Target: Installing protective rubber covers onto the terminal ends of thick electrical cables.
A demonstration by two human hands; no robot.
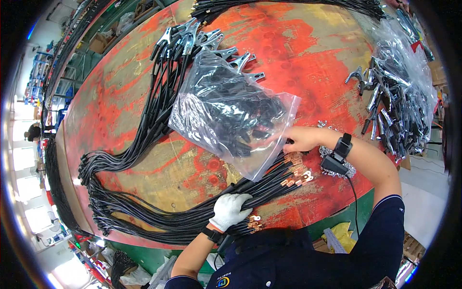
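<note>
Zip bag (pixel 211 91), clear, w/ blk sleeves (pixel 262 108) inside, lies on red-tan table (pixel 308 62), pt. covering clamp-ended cables (pixel 161 91). 2nd clear bag (pixel 387 43), far R, has metal clamps (pixel 385 123) spilling out. Your R hand (pixel 303 139) is at zip bag's mouth, fingers curled; can't tell its grip, tips hidden. Your gloved L hand (pixel 230 212) grips cable bundle (pixel 192 214) w/ copper lugs (pixel 306 177), nr table's near edge. Your R wrist device (pixel 334 165) blocks some silver bits (pixel 352 171). Far cables (pixel 269 2) cut off up top.

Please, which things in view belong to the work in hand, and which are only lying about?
In use, it seems:
black cables, under gloved left hand
clear bag of black parts, by right hand

Lying about, apparently:
heaped clamps, far right
yellow plastic, lower right
</note>
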